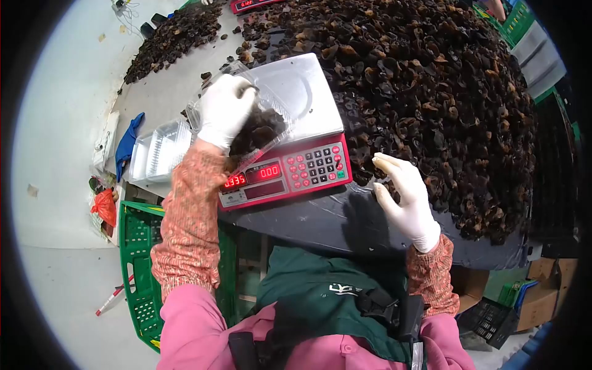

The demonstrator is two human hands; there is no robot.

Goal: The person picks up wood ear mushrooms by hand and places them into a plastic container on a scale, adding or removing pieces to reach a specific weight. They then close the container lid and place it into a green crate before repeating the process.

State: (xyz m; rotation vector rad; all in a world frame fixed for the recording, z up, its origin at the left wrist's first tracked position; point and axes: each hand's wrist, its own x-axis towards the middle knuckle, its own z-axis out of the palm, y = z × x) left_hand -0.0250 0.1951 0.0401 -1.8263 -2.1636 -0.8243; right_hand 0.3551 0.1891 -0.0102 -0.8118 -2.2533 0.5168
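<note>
A clear plastic tray (277,139) with dark wood ear mushrooms (258,131) in it sits on the left part of the scale's metal plate (308,92). Over the tray is my left hand (225,111), in a white glove, its fingers curled in; whatever they hold is hidden. Red digits glow on the scale (314,169), reading about 0.335 and 0.00. My right hand (407,200), also gloved, hovers by the near edge of the large mushroom pile (425,111), thumb and fingers apart with nothing between them.
Stacked clear trays (161,151) stand left of the scale, beside a blue cloth (128,145). A green crate (140,277) is below the table's left edge. Another heap of mushrooms (176,43) and a second red scale (246,5) are at the far side. Cardboard boxes (539,296) sit lower right.
</note>
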